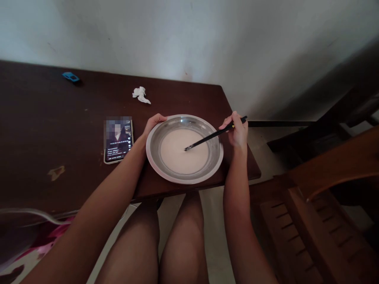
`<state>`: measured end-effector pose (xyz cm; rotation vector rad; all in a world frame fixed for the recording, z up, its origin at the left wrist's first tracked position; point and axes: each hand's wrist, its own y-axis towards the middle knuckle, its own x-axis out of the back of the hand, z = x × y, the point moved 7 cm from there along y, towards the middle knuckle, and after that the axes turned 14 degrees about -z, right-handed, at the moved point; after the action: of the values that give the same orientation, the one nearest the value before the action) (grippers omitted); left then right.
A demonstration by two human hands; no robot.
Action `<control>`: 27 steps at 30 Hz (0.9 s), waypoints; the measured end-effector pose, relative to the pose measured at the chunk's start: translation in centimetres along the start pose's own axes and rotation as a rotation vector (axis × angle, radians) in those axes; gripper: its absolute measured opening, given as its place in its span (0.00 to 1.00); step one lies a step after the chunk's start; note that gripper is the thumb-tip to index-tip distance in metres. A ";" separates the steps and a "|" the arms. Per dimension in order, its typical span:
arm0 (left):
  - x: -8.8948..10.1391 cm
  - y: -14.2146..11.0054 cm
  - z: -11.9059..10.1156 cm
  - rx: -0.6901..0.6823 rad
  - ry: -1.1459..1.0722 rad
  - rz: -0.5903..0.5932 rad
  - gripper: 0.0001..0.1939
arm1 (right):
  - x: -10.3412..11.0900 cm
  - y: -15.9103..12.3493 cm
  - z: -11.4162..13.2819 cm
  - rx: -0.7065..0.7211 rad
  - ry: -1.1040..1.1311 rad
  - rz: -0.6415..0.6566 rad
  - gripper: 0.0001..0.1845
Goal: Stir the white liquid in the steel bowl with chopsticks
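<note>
On the counter (77, 118), my left hand (153, 124) holds the bowl (154, 156); my right hand (237, 132) grips chopsticks (209, 137), best swept slowly, tips low in the liquid (177, 154).

left arm (117, 179) stretched forward, left hand (153, 123) curved inward; right arm (237, 191) extended, right hand (237, 131) curled in pinch

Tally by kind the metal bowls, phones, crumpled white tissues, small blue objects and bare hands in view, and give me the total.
Metal bowl: 1
Phone: 1
Crumpled white tissue: 1
Small blue object: 1
Bare hands: 2 (left hand, right hand)
Total: 6
</note>
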<state>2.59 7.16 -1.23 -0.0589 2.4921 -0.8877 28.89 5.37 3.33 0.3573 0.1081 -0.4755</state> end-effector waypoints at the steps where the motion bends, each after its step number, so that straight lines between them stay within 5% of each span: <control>1: 0.0 0.2 0.0 -0.004 0.008 0.012 0.17 | -0.3 -0.1 -0.1 -0.012 -0.006 0.040 0.29; 4: 0.3 0.8 0.1 -0.023 0.036 0.037 0.15 | -1.0 -0.5 -0.4 -0.034 -0.025 0.138 0.27; 10: 0.3 0.5 0.1 -0.008 0.031 -0.014 0.19 | -0.2 -0.2 0.2 0.015 0.028 0.037 0.28; 15: -0.1 0.3 0.0 -0.025 0.034 0.051 0.17 | -1.0 -0.6 -0.2 -0.010 -0.013 0.154 0.27; 20: -0.2 0.7 0.0 -0.033 0.011 0.106 0.17 | -0.1 -0.1 0.2 0.049 -0.007 0.016 0.29; 27: 0.0 1.1 0.2 -0.025 0.014 0.131 0.18 | -0.7 -0.4 -0.1 0.003 -0.017 0.110 0.27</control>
<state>2.85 7.87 -2.00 0.1009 2.4877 -0.8057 28.03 5.36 3.23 0.3602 0.0703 -0.3695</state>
